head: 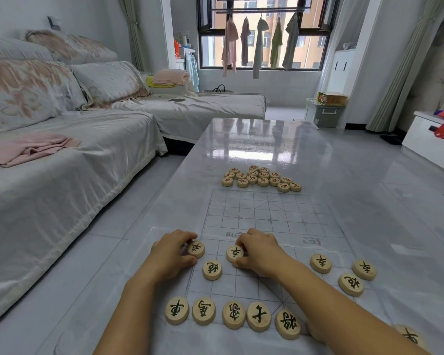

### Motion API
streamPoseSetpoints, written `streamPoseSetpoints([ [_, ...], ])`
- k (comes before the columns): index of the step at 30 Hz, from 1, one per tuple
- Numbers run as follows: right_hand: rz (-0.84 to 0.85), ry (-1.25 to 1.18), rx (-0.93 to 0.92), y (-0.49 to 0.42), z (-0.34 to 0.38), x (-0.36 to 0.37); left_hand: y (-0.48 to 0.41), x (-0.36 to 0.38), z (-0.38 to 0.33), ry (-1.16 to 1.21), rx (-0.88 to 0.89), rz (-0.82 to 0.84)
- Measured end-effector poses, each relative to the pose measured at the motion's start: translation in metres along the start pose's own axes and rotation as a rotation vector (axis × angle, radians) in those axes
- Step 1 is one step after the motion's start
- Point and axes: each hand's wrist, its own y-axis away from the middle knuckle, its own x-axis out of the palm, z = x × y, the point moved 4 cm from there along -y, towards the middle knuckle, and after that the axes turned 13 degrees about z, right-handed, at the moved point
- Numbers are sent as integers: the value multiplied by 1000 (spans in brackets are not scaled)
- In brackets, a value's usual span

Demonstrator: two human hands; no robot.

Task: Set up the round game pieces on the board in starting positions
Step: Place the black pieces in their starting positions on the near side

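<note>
A clear plastic board (267, 216) with a printed grid lies on the table. Round wooden pieces with green characters stand on its near half: a back row (232, 314) of several, one piece (212, 270) ahead of it, and three more at the right (350, 284). My left hand (171, 254) pinches a green piece (196, 249) at the board's left edge. My right hand (259, 251) pinches another green piece (234, 253) two columns to the right. My right forearm hides part of the back row.
Several red-lettered pieces (260, 178) sit in a cluster just beyond the board's far edge. The glossy table (267, 139) runs on towards the window. A covered sofa (62, 155) lines the left side, a white cabinet (431, 139) the right.
</note>
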Motion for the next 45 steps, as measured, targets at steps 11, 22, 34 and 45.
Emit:
streamPoseSetpoints([
  [11,-106,-177,71,72,-55,-19,22,-8,16,171,-79,38],
  [22,-277,-568,255,160,-187,-31,38,-17,7,54,-216,98],
  [34,-268,-646,189,45,-237,-59,-60,-36,-25,-198,-98,211],
  [45,-369,-602,35,42,-248,-29,-62,-25,-20,-360,-63,237],
])
